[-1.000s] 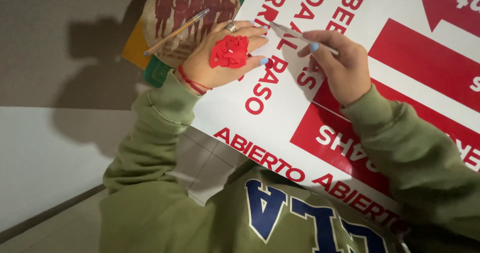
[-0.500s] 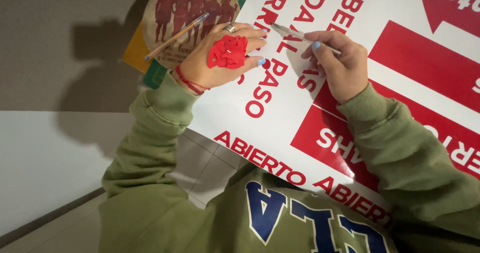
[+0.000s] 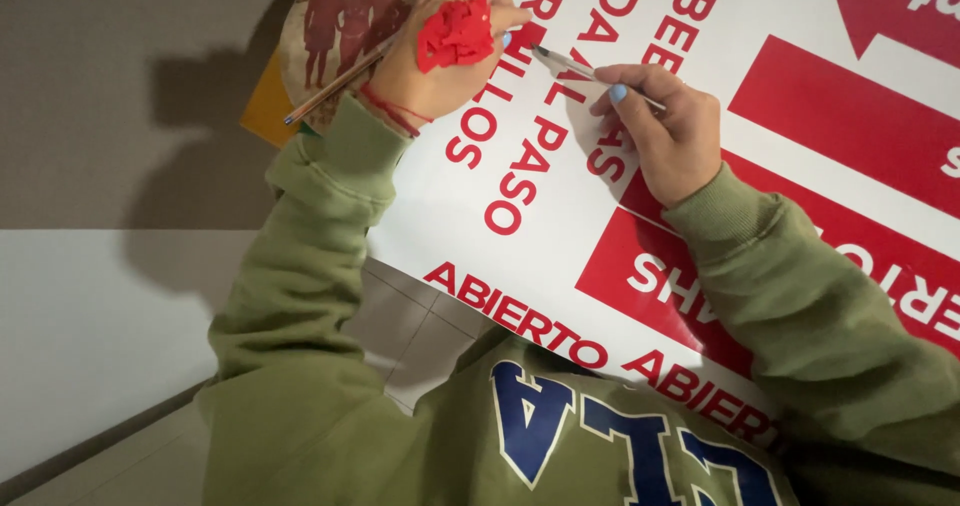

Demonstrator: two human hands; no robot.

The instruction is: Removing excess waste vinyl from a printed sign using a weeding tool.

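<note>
Over the glossy white-and-red sign board (image 3: pixel 560 256), I see my right hand (image 3: pixel 665 131) pinching a thin metal tool (image 3: pixel 575 66), while my left hand (image 3: pixel 440 61) clamps crumpled red scraps (image 3: pixel 455 31) and a slim wooden stick (image 3: pixel 335 86).

Single head-worn camera looks steeply down, close over the wearer's own chest and arms, onto the white sign (image 3: pixel 640 266).

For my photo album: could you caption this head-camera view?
Right hand works a thin tool on a red-lettered sign; left hand holds red scraps.
</note>
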